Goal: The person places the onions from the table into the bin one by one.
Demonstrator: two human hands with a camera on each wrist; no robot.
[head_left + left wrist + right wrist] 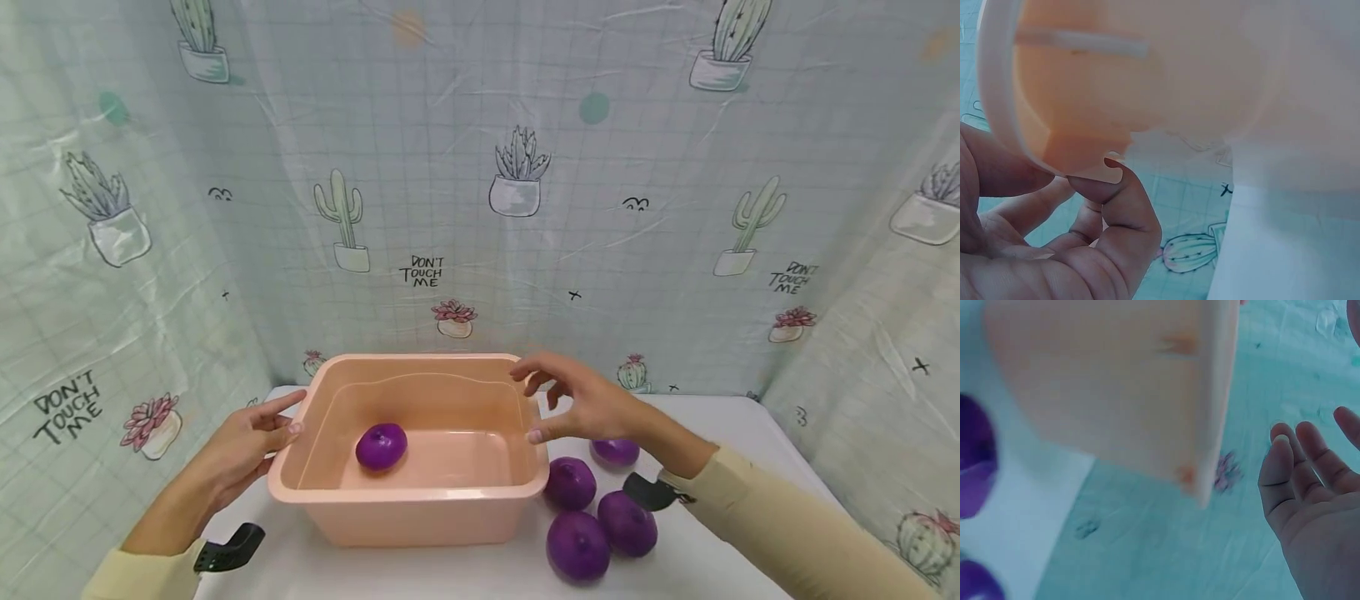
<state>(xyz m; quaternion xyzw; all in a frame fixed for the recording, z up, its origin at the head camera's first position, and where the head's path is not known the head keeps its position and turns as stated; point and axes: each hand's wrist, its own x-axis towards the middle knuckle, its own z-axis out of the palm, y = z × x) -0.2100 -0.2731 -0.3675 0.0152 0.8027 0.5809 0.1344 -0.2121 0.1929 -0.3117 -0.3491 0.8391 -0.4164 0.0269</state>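
A peach-pink plastic tub [412, 522] stands upright on the white table, with one shiny purple onion-like ball [382, 447] lying inside at the left. My left hand [236, 450] pinches the tub's left rim, the thumb on one side and curled fingers on the other, as the tub corner [1079, 134] in the left wrist view shows. Above the right rim hovers my right hand [588, 406], its fingers spread in a loose curve around nothing. In the right wrist view, that hand [1322, 506] is apart from the tub wall [1110, 381].
To the right of the tub, several more purple balls [578, 547] lie close together on the white table [705, 467]; one is partly hidden behind my right forearm. A cactus-print curtain [480, 250] encloses the back and sides. Both wrists wear dark straps [228, 550].
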